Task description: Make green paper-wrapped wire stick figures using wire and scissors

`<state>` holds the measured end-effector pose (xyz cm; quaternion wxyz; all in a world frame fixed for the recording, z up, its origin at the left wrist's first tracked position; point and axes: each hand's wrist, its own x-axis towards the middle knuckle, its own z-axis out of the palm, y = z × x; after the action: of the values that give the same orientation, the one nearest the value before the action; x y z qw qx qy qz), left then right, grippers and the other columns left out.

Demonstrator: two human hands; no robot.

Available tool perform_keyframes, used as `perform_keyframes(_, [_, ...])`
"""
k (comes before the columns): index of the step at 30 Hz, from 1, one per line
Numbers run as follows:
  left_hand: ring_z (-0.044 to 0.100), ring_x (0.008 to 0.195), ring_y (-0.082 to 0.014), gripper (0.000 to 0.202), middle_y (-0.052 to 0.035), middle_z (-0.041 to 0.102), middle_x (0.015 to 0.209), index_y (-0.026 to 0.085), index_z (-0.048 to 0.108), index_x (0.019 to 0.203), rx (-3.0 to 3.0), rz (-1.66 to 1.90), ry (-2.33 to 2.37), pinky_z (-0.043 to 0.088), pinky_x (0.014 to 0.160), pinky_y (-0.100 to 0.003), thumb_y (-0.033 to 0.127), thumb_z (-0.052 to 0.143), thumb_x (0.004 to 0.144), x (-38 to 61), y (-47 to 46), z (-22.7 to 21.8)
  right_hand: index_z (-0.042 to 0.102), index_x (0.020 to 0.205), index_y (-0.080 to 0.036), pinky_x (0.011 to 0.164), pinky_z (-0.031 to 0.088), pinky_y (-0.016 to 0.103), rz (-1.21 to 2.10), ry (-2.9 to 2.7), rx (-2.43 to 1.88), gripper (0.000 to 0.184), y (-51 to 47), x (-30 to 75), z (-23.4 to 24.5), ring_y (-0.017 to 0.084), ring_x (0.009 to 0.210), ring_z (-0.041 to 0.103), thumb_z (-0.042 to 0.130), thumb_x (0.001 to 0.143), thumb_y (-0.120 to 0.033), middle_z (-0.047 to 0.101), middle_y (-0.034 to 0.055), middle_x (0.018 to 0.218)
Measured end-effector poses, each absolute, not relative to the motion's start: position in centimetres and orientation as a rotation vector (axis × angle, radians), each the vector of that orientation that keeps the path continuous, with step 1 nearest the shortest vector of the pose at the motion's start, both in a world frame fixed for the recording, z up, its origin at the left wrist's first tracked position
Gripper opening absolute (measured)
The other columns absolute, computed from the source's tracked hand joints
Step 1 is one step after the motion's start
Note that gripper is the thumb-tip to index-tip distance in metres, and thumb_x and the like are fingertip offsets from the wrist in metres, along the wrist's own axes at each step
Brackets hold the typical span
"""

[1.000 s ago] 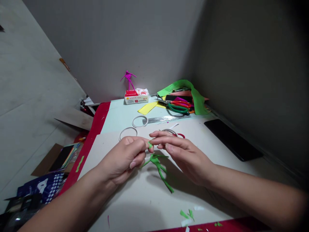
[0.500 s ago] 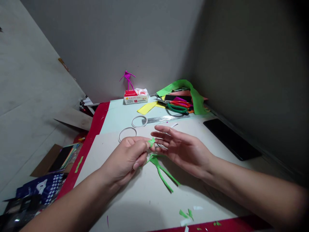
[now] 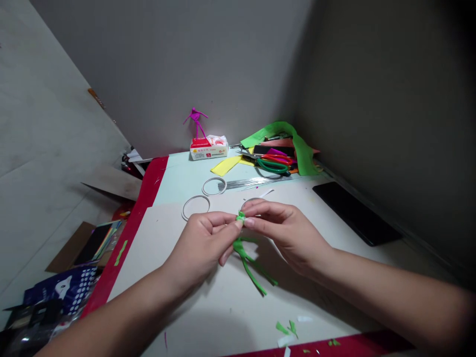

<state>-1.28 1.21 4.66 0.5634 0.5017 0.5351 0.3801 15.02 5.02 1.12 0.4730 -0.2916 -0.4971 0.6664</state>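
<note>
A small green paper-wrapped figure (image 3: 247, 260) hangs below my hands, with two long legs trailing over the white board (image 3: 156, 248). Its wrapped top end (image 3: 241, 216) is pinched between the fingertips of my left hand (image 3: 201, 245) and my right hand (image 3: 286, 238). The fingers hide part of that end. Two thin wire rings (image 3: 195, 207) lie beyond my left hand, and a third ring (image 3: 253, 201) sits partly hidden behind my right fingers.
A magenta wire figure (image 3: 195, 121) stands on a tissue pack (image 3: 208, 148) at the back. Nearby lie straight wires (image 3: 253, 182), scissors (image 3: 273, 163) and green paper (image 3: 293, 146). A black phone (image 3: 355, 213) lies right, with green scraps (image 3: 286, 328) near the front edge.
My right hand has closed from spread fingers onto the green top end, joining my left hand there. The figure's legs hang slightly differently.
</note>
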Motion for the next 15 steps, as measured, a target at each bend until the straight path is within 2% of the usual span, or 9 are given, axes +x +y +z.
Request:
perform_keyframes(8, [0.026,0.036,-0.0023,0.015,0.0075,0.043,0.036,0.014,0.068,0.068,0.988,0.905,1.1,0.018,0.041,-0.016,0.024,0.067,0.08,-1.5,1.5,4.2,0.07,0.086,-0.021,0.073,0.047,0.022,1.896,-1.293,-0.595,0.013,6.3,15.7,0.5,0.009,0.077,0.058,0.076,0.074,-0.02,0.064,-0.0019,0.082])
perform_keyframes(11, [0.026,0.035,-0.0014,0.015,0.0072,0.043,0.034,0.013,0.067,0.066,0.913,0.897,1.046,0.017,0.04,-0.016,0.023,0.068,0.078,-1.5,1.6,4.2,0.07,0.083,-0.022,0.073,0.048,0.025,1.766,-1.38,-0.539,0.011,6.4,15.8,0.5,0.01,0.079,0.059,0.076,0.075,-0.019,0.064,-0.0015,0.084])
perform_keyframes(15, [0.028,0.033,-0.0013,0.014,0.0067,0.042,0.031,0.012,0.066,0.063,0.811,0.9,0.998,0.019,0.04,-0.015,0.02,0.07,0.075,-1.4,1.8,4.2,0.074,0.082,-0.022,0.077,0.05,0.029,1.364,-1.62,-0.532,0.007,6.3,15.8,0.9,0.014,0.083,0.061,0.074,0.076,-0.017,0.067,0.0015,0.085])
